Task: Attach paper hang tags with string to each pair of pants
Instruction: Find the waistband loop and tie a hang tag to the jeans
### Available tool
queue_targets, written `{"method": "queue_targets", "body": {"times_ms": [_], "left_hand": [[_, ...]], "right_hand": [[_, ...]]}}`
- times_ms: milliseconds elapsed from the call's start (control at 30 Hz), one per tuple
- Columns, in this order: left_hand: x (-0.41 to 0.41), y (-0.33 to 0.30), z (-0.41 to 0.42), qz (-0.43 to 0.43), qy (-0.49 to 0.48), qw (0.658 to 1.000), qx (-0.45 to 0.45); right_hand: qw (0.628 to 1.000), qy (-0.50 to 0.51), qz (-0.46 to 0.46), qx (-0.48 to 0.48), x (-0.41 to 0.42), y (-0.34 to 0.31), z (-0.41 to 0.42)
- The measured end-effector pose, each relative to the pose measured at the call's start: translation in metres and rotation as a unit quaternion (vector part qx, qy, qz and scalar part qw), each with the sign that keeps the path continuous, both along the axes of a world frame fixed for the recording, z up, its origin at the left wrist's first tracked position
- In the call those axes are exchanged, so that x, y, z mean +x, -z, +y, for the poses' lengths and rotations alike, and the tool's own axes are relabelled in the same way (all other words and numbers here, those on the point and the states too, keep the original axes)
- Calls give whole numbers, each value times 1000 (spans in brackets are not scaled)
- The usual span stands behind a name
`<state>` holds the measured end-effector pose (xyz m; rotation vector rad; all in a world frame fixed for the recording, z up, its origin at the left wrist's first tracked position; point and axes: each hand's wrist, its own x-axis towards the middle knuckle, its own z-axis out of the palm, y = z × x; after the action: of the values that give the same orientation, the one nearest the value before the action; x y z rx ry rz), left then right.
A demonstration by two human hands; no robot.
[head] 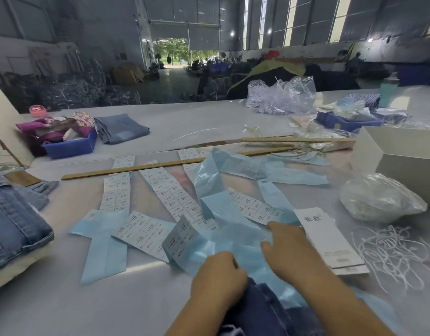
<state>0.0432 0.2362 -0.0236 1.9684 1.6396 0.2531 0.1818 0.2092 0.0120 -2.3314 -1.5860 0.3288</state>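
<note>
My left hand is curled at the near edge, over the dark denim pants and the blue backing paper; what its fingers hold is hidden. My right hand lies with fingers spread on the blue paper, fingertips beside a stack of white hang tags. A tangle of white strings lies to the right of the tags. Sticker label strips fan out across the middle of the table.
A folded pile of jeans sits at the left edge. A long wooden ruler crosses the table. A plastic bag and a white box stand at the right. Blue bins and folded denim are further back.
</note>
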Motion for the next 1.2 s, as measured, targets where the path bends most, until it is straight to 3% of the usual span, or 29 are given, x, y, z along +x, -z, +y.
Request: {"method": "queue_targets", "body": {"times_ms": [133,300,500,633,800,933,1000,1067,1133,1200], "left_hand": [[-8,15,17,-42,-47,998,29],[-3,17,21,-106,-82,991,0],[-6,7,21,-300,-152,940,-55],[-9,7,22,-319,-173,930,-48],[-14,4,19,-373,-146,914,-70],[-9,4,7,-336,9,941,-28],[-8,3,2,-298,71,952,-21],[-11,0,2,-292,80,952,-43],[-18,1,6,-307,14,950,-53],[-28,4,14,-257,-73,964,-3]], "right_hand": [[998,-27,31,-46,-2,33,15],[996,-32,70,40,-1,37,15],[971,-178,130,98,-12,26,7],[953,-260,139,75,-15,27,2],[954,-179,213,109,-12,28,3],[885,-92,443,109,-10,24,11],[852,-81,509,88,-12,26,12],[868,-56,484,97,-11,30,13],[899,-10,423,115,-7,31,14],[901,23,415,124,-2,31,14]]}}
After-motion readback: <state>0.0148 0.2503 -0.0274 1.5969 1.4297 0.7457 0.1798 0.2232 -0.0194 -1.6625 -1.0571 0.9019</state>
